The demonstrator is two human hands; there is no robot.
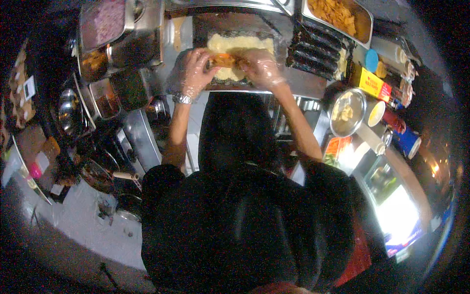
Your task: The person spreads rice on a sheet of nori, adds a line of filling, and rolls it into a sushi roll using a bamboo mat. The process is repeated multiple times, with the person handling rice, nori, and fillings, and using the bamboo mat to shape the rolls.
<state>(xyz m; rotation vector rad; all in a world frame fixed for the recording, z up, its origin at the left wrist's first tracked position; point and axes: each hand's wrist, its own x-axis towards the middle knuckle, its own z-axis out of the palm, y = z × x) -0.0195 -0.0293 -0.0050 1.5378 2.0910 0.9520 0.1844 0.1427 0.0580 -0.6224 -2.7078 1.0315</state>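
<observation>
A sheet of dark seaweed [220,81] lies on the metal counter before me, spread with pale yellowish rice [238,42]. Over the rice, an orange and brown strip of filling [224,60] spans the gap between my hands. My left hand [194,70], in a clear plastic glove with a metal watch below it, grips the filling's left end. At the other end, my right hand [262,68], also gloved, is blurred, with its fingertips closed on brownish filling. My fingers hide part of the strip and the rice beneath.
Several seaweed rolls [315,49] lie stacked to the right, below a metal tray of orange-brown food pieces [332,16]. A yellow box [369,82] and a metal bowl [347,125] stand nearby. Leftward are a container of pinkish chopped food [110,24] and a wooden-looking paddle [177,33].
</observation>
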